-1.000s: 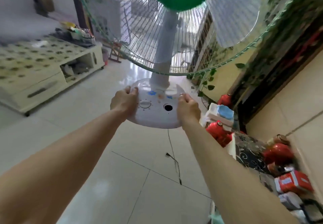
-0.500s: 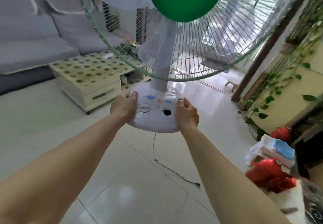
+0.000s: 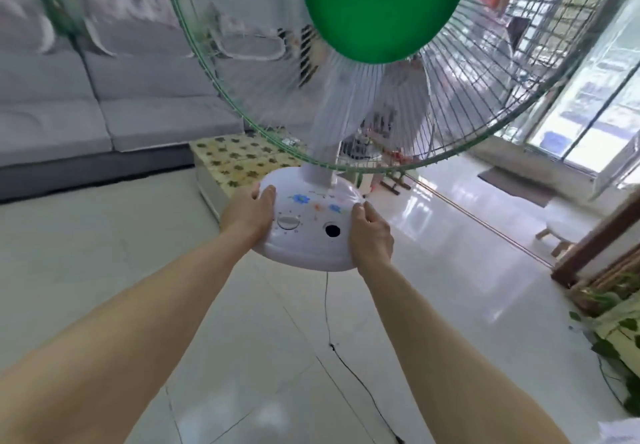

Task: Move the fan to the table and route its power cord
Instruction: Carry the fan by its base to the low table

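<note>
I hold a white table fan [image 3: 308, 235] in the air by its round base. My left hand [image 3: 247, 213] grips the base's left rim and my right hand [image 3: 372, 235] grips its right rim. The green hub and wire cage [image 3: 367, 7] fill the upper view. The thin black power cord [image 3: 327, 308] hangs from under the base and trails over the tiled floor toward the lower right. A low cream table with a leaf-patterned top [image 3: 232, 163] stands just beyond the fan base, partly hidden by it.
A grey sofa [image 3: 104, 107] runs along the left wall. Glass doors with a dark mat [image 3: 516, 184] are at the right. A small wooden stool [image 3: 554, 239], a dark wooden frame [image 3: 595, 239] and leafy vines [image 3: 613, 343] sit along the right side.
The view has swung left: the sofa and low table now lie ahead, and the red items at the right are gone from view. Both hands keep their grip on the fan base.
</note>
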